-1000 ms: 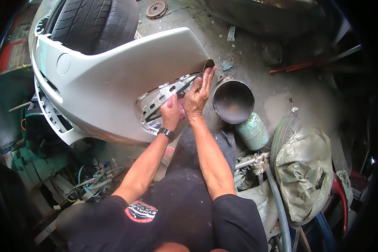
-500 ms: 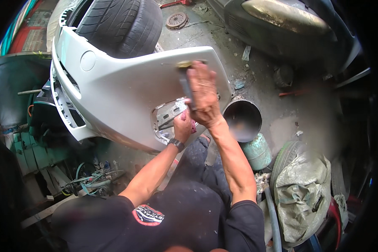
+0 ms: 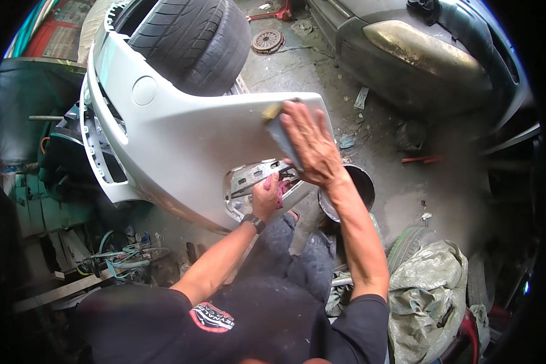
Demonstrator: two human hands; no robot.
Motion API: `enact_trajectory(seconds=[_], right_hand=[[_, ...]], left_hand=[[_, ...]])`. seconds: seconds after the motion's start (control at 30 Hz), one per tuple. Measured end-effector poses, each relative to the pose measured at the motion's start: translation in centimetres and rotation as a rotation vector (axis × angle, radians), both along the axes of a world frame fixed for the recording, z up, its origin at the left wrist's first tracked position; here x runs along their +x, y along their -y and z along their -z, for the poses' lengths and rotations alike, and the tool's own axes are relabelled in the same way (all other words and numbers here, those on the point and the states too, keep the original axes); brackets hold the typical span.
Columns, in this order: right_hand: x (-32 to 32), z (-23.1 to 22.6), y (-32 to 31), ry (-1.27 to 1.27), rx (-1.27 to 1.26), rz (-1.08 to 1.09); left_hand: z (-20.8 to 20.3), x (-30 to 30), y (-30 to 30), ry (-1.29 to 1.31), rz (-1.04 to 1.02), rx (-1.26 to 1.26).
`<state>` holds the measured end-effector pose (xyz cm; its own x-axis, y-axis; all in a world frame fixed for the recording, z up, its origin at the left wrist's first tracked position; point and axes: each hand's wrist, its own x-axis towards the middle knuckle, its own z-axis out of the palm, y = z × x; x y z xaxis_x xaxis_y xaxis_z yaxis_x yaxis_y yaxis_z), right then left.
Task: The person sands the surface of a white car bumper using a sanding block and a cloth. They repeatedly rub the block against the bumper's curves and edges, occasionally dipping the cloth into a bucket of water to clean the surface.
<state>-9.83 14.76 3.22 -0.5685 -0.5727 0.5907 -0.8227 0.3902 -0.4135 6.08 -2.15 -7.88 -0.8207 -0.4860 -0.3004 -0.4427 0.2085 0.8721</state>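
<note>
A white car bumper [image 3: 182, 139] stretches before me, with a cutout near its lower right corner. My right hand [image 3: 314, 145] presses a sanding block wrapped in grey paper [image 3: 281, 138] against the bumper's right part. Its fingers lie long over the block, the thumb along the near end, and a yellowish piece shows at the block's far end. My left hand [image 3: 266, 199], a dark watch on its wrist, is closed on a crumpled pink rag [image 3: 281, 189] at the cutout. Part of the rag is hidden by the fingers.
A large tyre [image 3: 194, 45] stands behind the bumper. A dark round bucket [image 3: 359, 185] sits right of the cutout, partly behind my right forearm. A car front [image 3: 418, 54] fills the far right. Sacking covers a tyre [image 3: 428, 291] at the near right; clutter [image 3: 124, 258] lies left.
My right hand, blurred earlier, has shifted slightly right with the sanding block, its fingers now straighter. The whole view has shifted a little. My left hand still holds the rag at the cutout.
</note>
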Motion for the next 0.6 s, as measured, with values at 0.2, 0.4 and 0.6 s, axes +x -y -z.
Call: enact_trajectory(seconds=[0.2,0.4,0.6], right_hand=[[0.3,1.0,-0.2,0.076,-0.139,0.056],[-0.8,1.1,-2.9,0.042,0.026,-0.002],[-0.3,-1.8,2.1,0.040,-0.119,-0.059]], left_hand=[[0.7,-0.4,-0.1,-0.022,-0.015,-0.007],[-0.9,0.1,0.3,0.054,-0.001,-0.042],[-0.2,-0.5,-0.4,-0.044,-0.035,0.089]])
